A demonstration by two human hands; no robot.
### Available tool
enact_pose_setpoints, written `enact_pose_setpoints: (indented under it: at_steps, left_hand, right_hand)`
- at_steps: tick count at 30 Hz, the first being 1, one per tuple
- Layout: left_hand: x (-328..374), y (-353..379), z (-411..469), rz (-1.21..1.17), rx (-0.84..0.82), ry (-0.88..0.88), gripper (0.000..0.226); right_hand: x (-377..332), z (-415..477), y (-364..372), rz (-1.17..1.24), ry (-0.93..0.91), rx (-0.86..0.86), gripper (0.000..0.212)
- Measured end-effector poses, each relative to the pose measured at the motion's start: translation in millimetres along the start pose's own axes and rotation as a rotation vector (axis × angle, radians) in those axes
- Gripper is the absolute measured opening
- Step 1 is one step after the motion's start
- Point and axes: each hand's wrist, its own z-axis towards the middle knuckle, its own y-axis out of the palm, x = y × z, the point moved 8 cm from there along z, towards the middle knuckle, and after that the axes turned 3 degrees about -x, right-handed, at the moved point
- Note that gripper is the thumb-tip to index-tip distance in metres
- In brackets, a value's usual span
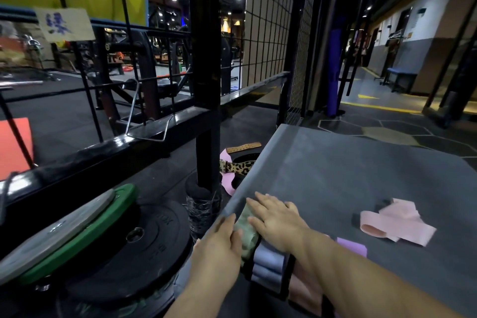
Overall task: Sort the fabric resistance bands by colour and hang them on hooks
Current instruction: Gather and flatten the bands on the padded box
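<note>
Your left hand (222,242) and right hand (276,217) lie flat against the green band (247,230) between them.
Fingers are straight and grip nothing. Lilac bands (268,263) lie just under your right wrist, pink bands (397,222) well right, weight plates (103,240) left, and a black post (206,85) ahead.

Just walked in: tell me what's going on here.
A person is handling fabric bands on a grey platform. The left hand and right hand touch a green band at the platform's left edge, fingers straight. Lilac bands lie bunched by the right wrist, and pink bands lie apart to the right. The wire hook on the rail holds nothing.
</note>
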Motion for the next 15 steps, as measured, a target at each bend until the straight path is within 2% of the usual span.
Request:
enact_pose_setpoints:
  at_steps: [8,13,15]
  left_hand:
    - [50.6,5.6,-6.0,0.233,0.045,0.093,0.045]
    - [99.6,37.7,-17.4,0.221,0.004,0.227,0.055]
    - [121.2,56.9,-21.2,0.235,-0.045,0.278,0.052]
  right_hand:
    - [33.7,-31.9,-24.1,0.03,0.058,0.072,0.05]
    - [90.6,-80.6,-23.9,-0.009,0.168,0.08,0.051]
    - [119.9,-103.9,-21.8,0.012,0.241,0.09,0.05]
